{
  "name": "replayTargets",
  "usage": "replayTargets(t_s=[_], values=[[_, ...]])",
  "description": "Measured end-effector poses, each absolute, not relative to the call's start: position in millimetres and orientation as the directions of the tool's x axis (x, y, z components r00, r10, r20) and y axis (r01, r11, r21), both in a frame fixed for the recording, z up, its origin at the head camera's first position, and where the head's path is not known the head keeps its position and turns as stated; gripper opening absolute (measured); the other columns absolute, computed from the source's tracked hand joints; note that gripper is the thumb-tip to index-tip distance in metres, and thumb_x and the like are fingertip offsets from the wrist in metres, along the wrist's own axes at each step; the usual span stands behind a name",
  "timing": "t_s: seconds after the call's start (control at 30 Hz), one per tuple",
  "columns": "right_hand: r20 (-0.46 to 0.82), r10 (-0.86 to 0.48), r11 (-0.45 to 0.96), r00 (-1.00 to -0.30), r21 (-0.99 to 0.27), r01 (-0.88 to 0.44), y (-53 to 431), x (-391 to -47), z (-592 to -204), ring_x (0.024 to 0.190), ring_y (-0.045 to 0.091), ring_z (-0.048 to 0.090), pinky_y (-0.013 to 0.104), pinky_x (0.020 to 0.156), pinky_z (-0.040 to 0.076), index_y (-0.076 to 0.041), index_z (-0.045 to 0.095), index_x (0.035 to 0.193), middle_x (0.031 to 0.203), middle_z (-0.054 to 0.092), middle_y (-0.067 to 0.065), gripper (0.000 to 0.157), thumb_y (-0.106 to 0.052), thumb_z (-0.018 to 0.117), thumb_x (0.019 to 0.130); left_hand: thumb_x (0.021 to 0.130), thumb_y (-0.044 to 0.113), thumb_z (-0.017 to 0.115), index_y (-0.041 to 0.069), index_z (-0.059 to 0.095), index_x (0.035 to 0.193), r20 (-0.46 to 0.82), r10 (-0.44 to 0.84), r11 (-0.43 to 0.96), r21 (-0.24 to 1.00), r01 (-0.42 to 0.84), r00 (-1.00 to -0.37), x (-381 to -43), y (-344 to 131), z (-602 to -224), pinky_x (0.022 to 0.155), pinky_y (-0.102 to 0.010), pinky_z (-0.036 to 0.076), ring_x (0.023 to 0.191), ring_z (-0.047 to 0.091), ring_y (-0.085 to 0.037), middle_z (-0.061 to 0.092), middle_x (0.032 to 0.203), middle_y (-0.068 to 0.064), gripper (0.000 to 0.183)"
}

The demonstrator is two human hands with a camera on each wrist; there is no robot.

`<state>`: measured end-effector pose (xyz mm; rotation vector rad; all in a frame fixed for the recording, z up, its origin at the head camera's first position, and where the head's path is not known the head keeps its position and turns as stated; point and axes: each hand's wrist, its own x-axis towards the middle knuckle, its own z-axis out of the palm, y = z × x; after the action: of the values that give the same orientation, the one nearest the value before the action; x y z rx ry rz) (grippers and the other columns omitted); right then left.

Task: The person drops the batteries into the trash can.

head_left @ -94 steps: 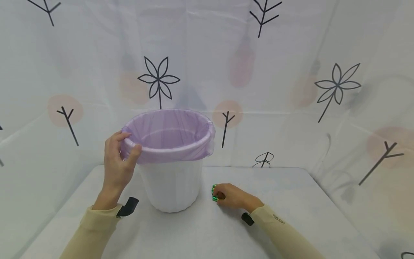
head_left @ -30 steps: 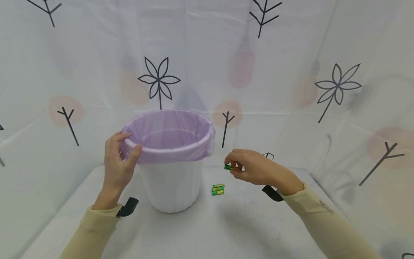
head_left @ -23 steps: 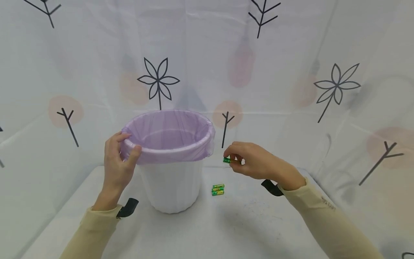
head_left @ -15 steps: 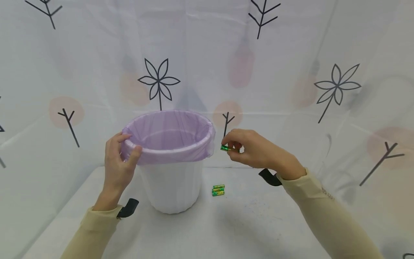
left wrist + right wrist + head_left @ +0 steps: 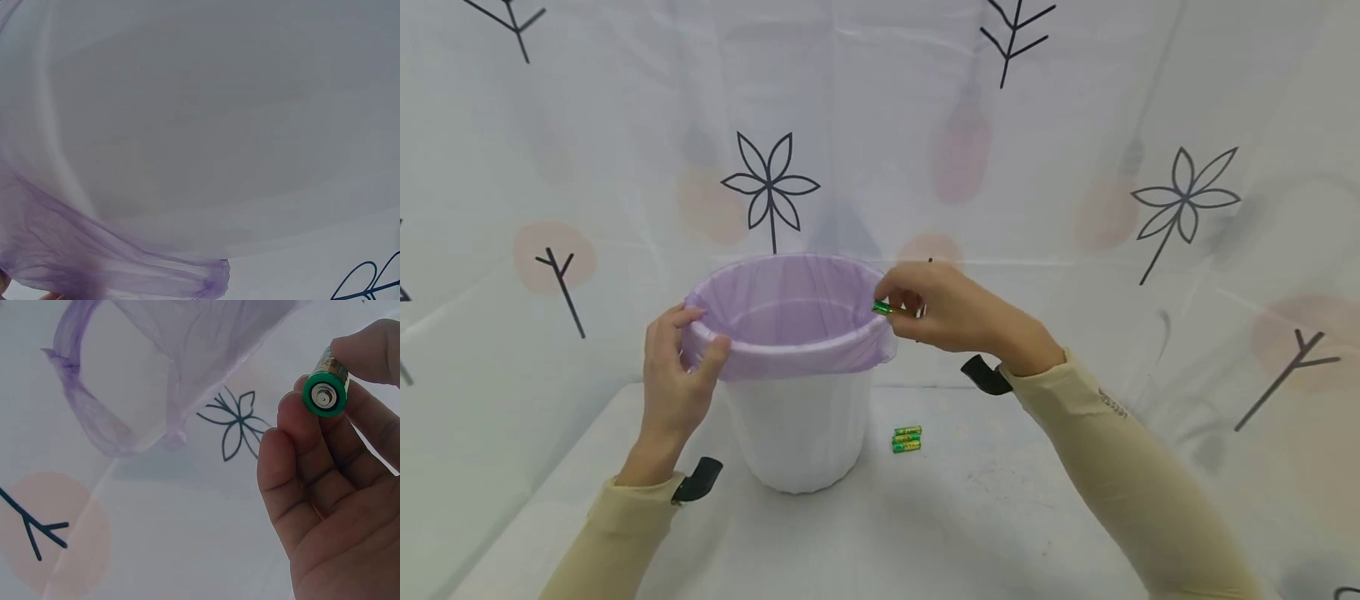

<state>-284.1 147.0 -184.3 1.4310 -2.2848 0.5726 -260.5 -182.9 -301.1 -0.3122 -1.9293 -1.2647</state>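
A white trash bin [image 5: 797,433] stands upright on the table, lined with a purple plastic bag [image 5: 790,360] folded over its rim. My left hand [image 5: 676,387] grips the rim at its left side, fingers over the edge and thumb at the front. In my right hand [image 5: 943,310], thumb and fingers pinch a green battery [image 5: 882,307], which overlaps the bin's right rim in the head view. The right wrist view shows this battery's green end and metal tip [image 5: 325,397] pointing at the camera. Three green and yellow batteries [image 5: 907,439] lie side by side right of the bin's base.
A white sheet [image 5: 1045,217] printed with plants and pink spots hangs behind and beside the table [image 5: 985,533]. In the left wrist view, the bin's white side [image 5: 200,125] fills most of the picture, with the bag's loose edge [image 5: 156,275] below.
My right hand has picked one battery from the group on the table, raised it and carried it left to the bin's rim. The left hand has kept its grip in place.
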Motion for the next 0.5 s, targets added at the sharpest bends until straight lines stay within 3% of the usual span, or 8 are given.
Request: replayTargets(t_s=[0.23, 0.5], values=[[0.475, -0.757, 0.439, -0.448, -0.138, -0.888, 125, -296, -176, 0.074, 0.010, 0.052, 0.027, 0.069, 0.046, -0.010, 0.066, 0.099, 0.081, 0.059, -0.002, 0.020, -0.005, 0.057, 0.082, 0.084, 0.028, 0.063, 0.005, 0.050, 0.127, 0.727, -0.209, 0.471, 0.661, 0.584, -0.654, -260, -183, -300, 0.087, -0.060, 0.041, 0.112, 0.042, -0.028, 0.039, 0.136, -0.011, 0.050], [0.386, -0.729, 0.532, -0.566, -0.202, -0.823, 103, -316, -176, 0.076, 0.012, 0.051, 0.027, 0.069, 0.044, -0.015, 0.064, 0.099, 0.081, 0.057, -0.003, 0.019, -0.008, 0.059, 0.082, 0.084, 0.028, 0.063, 0.005, 0.050, 0.127, 0.729, -0.209, 0.478, 0.658, 0.583, -0.652, -261, -183, -300, 0.086, -0.058, 0.041, 0.112, 0.042, -0.026, 0.039, 0.135, -0.012, 0.051]])
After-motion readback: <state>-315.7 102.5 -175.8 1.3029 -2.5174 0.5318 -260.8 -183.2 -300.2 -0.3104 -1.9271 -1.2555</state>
